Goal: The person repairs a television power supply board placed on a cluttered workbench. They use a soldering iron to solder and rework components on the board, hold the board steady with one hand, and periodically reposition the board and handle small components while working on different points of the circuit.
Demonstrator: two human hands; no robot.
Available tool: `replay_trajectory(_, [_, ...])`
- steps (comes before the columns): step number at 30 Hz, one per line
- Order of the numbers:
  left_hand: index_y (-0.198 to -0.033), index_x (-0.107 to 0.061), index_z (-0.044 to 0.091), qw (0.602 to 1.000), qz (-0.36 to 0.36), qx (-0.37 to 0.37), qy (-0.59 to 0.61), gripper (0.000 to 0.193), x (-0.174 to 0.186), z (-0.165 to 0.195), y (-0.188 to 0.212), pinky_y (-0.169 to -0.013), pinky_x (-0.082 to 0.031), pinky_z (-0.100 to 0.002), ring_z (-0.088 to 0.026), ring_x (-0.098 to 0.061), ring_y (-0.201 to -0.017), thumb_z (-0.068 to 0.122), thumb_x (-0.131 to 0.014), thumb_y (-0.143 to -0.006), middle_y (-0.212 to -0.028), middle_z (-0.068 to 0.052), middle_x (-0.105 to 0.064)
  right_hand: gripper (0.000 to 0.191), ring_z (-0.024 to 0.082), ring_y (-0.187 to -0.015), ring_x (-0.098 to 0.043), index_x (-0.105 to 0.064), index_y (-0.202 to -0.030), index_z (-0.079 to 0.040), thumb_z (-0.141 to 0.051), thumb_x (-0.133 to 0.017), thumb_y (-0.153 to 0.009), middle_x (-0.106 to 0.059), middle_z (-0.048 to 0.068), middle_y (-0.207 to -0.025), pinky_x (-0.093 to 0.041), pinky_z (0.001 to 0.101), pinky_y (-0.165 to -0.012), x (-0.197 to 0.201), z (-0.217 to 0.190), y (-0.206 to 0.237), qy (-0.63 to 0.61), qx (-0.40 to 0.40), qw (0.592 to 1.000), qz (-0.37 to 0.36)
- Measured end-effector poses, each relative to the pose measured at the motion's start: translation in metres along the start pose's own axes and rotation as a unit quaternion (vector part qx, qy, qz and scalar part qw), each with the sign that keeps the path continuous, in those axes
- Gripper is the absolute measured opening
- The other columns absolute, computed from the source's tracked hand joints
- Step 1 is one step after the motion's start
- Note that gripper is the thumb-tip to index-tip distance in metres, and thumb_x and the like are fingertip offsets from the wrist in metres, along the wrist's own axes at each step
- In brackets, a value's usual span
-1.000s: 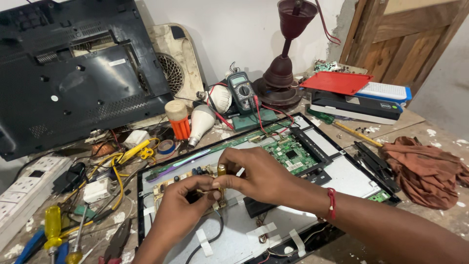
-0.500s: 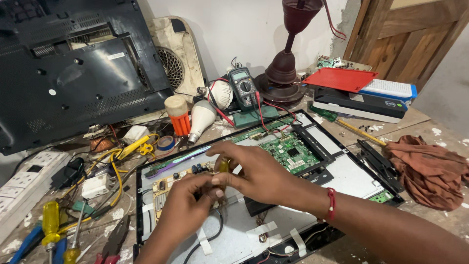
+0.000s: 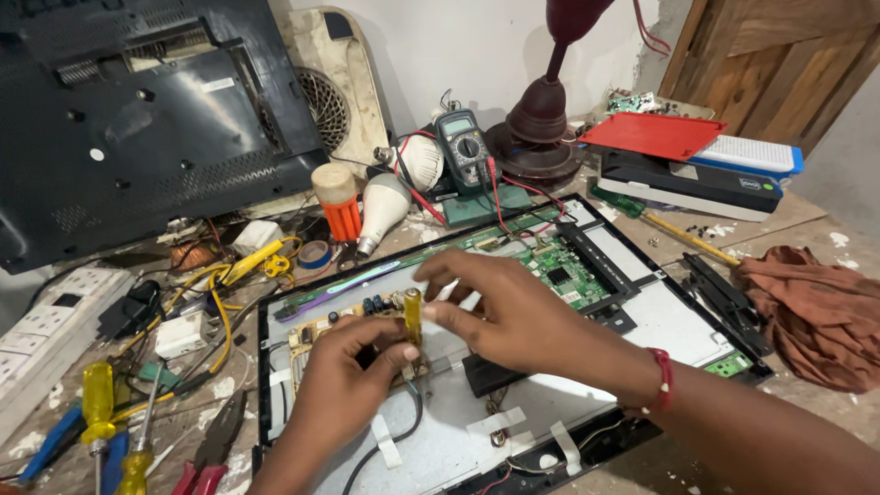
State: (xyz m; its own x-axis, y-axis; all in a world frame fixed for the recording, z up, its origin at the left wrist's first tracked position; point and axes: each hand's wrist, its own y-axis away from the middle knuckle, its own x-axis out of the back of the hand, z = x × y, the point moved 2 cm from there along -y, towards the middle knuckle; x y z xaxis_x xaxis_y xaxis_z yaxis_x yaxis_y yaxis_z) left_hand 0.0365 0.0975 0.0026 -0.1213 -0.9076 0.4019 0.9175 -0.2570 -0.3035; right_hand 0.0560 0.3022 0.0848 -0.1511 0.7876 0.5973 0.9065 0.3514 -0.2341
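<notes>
An opened flat television panel (image 3: 669,321) lies face down on the bench. On its left part sits a tan power board (image 3: 316,337), with a green main board (image 3: 564,270) further right. A yellow-handled screwdriver (image 3: 412,313) stands upright on the power board. My left hand (image 3: 344,380) grips the lower part of its handle from below. My right hand (image 3: 509,312) reaches in from the right and pinches the top of the handle between thumb and fingers. A red band circles my right wrist. The screwdriver's tip is hidden behind my left fingers.
The black back cover (image 3: 137,119) leans at the back left. A multimeter (image 3: 463,147), two bulbs (image 3: 385,206) and a lamp base (image 3: 541,137) stand behind the panel. A brown cloth (image 3: 816,312) lies right. A power strip (image 3: 41,325), screwdrivers (image 3: 96,403) and pliers (image 3: 211,458) lie left.
Both hands stay on the screwdriver over the power board. The view has drifted slightly down and to the right.
</notes>
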Motion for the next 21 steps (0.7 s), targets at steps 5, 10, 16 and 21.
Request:
replay_trajectory(5, [-0.093, -0.076, 0.000, 0.993, 0.029, 0.061, 0.099, 0.017, 0.007, -0.005, 0.003, -0.065, -0.053, -0.026, -0.008, -0.065, -0.073, 0.013, -0.080, -0.083, -0.084, -0.001, -0.072, 0.012, 0.027, -0.082, -0.071, -0.074, -0.094, -0.008, -0.015, -0.075, -0.085, -0.073, 0.009, -0.088, -0.055, 0.0408, -0.072, -0.011, 0.003, 0.017, 0.143, 0.082, 0.984, -0.060])
replay_trajectory(10, [-0.095, -0.078, 0.000, 0.988, 0.087, 0.051, 0.114, 0.017, 0.019, -0.005, 0.013, -0.062, -0.048, -0.023, -0.005, -0.056, -0.070, 0.014, -0.080, -0.085, -0.078, 0.001, -0.070, 0.010, 0.028, -0.093, -0.065, -0.077, -0.091, -0.011, -0.012, -0.074, -0.081, -0.071, 0.006, -0.091, -0.043, 0.0446, -0.081, -0.036, 0.008, 0.032, 0.175, 0.111, 0.972, -0.113])
replay_trajectory(16, [-0.095, -0.077, 0.001, 0.978, 0.127, 0.086, 0.143, 0.015, 0.040, -0.007, 0.028, -0.058, -0.043, -0.023, -0.004, -0.053, -0.066, 0.015, -0.077, -0.088, -0.074, 0.002, -0.069, 0.009, 0.026, -0.093, -0.061, -0.078, -0.089, -0.015, -0.016, -0.073, -0.081, -0.069, 0.002, -0.087, -0.039, 0.0450, -0.080, -0.062, 0.012, 0.027, 0.250, 0.084, 0.958, -0.109])
replay_trajectory(21, [-0.095, -0.077, 0.000, 0.974, 0.123, 0.066, 0.177, 0.015, 0.049, -0.007, 0.033, -0.058, -0.041, -0.022, -0.004, -0.053, -0.066, 0.015, -0.077, -0.090, -0.075, 0.002, -0.068, 0.003, 0.026, -0.093, -0.061, -0.075, -0.084, -0.014, -0.016, -0.074, -0.082, -0.069, 0.002, -0.086, -0.039, 0.0460, -0.081, -0.075, 0.011, 0.026, 0.277, 0.099, 0.950, -0.100])
